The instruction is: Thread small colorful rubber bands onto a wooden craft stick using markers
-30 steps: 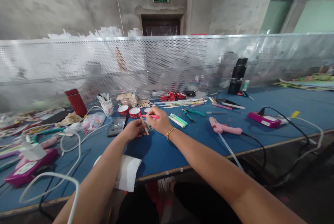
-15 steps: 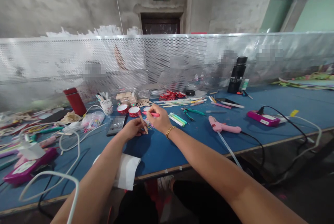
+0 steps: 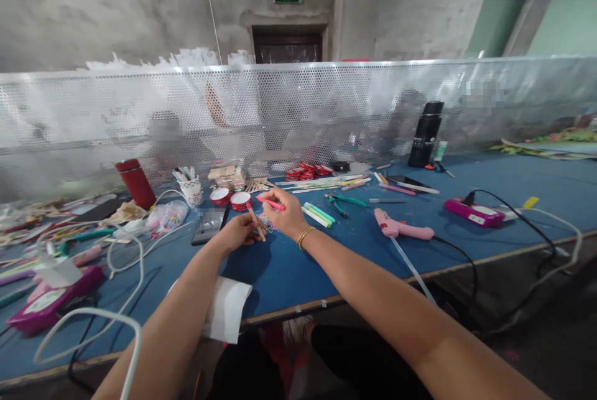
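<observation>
My left hand [image 3: 237, 232] is closed on a flat wooden craft stick [image 3: 257, 226], holding it upright at a slant just above the blue table. My right hand [image 3: 288, 214] grips a red marker pen [image 3: 273, 203], whose tip points left near the stick's upper end. Whether tip and wood touch, I cannot tell. Small coloured rubber bands [image 3: 268, 223] lie beneath and between the hands, partly hidden. Just beyond them sit two round red-and-white tins [image 3: 240, 201]. Several pale green and white markers [image 3: 319, 214] lie to the right of my right hand.
A pink glue gun [image 3: 403, 227] with a cord lies right, near green pliers [image 3: 347, 201]. A dark phone [image 3: 209, 226], pen cup [image 3: 191, 190] and red flask [image 3: 136, 182] stand left. White cables loop by a purple power strip [image 3: 56, 300]. A perforated metal screen [image 3: 298, 114] closes the back.
The red marker's tip has shifted very slightly up and away from the stick. My left hand keeps the stick in nearly the same place, and the view has tilted a touch.
</observation>
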